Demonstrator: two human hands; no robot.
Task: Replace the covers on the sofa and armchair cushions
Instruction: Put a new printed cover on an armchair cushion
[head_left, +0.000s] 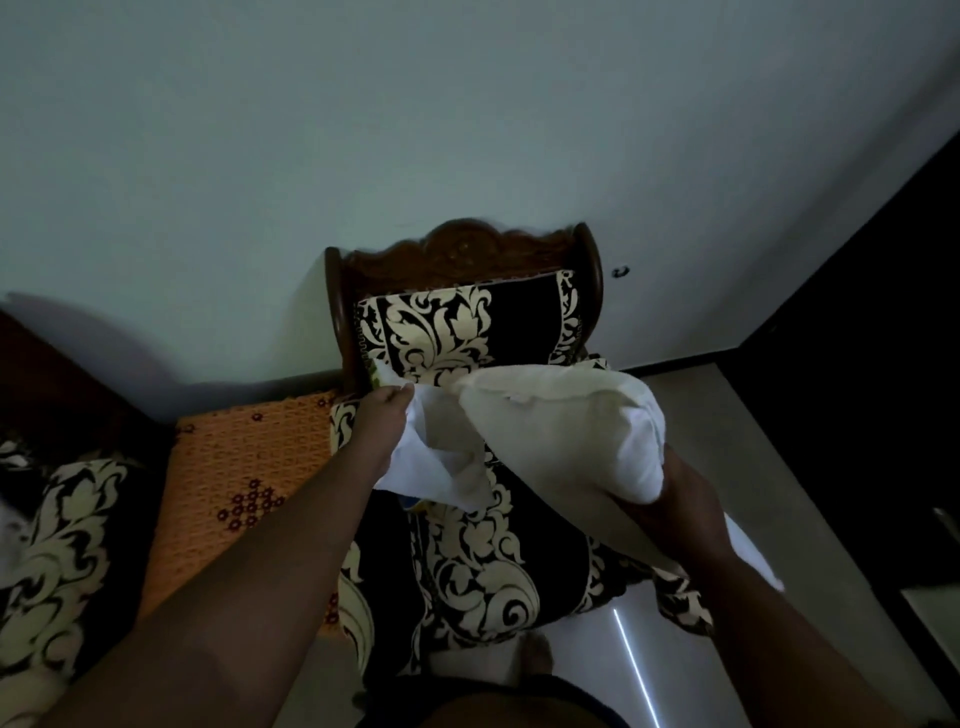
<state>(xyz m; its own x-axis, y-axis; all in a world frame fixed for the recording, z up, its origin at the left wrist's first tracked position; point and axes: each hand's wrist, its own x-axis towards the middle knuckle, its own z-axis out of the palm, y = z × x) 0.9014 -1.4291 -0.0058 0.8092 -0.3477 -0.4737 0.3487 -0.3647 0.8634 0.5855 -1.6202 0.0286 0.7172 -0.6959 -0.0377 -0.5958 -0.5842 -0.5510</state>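
1. While the room is dimly lit, a white cushion (566, 421) is seen in the head view, held up in the air over the seat of a wooden armchair (462, 249).
2. The cushion is gripped at its right end by the right hand (680, 493), whose fingers are hidden under and behind the cushion; how far they are curled cannot be told exactly, but the cushion is plainly carried by them.
3. A loose white cloth (441, 452), hanging from the cushion's left end, is pinched at its upper edge by the left hand (384, 415), with fingers and thumb closed on the fabric.
4. Whether the white cloth is an inner cover or part of the cushion itself cannot be told.
5. A black-and-cream floral back cushion (457, 327) is propped upright against the carved chair back, just behind the held cushion.
6. The seat is covered by a floral seat cover (488, 561) of the same pattern, lying directly below the held cushion.
7. An orange patterned cloth (244, 467) is spread just left of the armchair.
8. Another floral cushion (57, 545) is seen at the far left edge.
9. A pale tiled floor (639, 660) is visible to the lower right.
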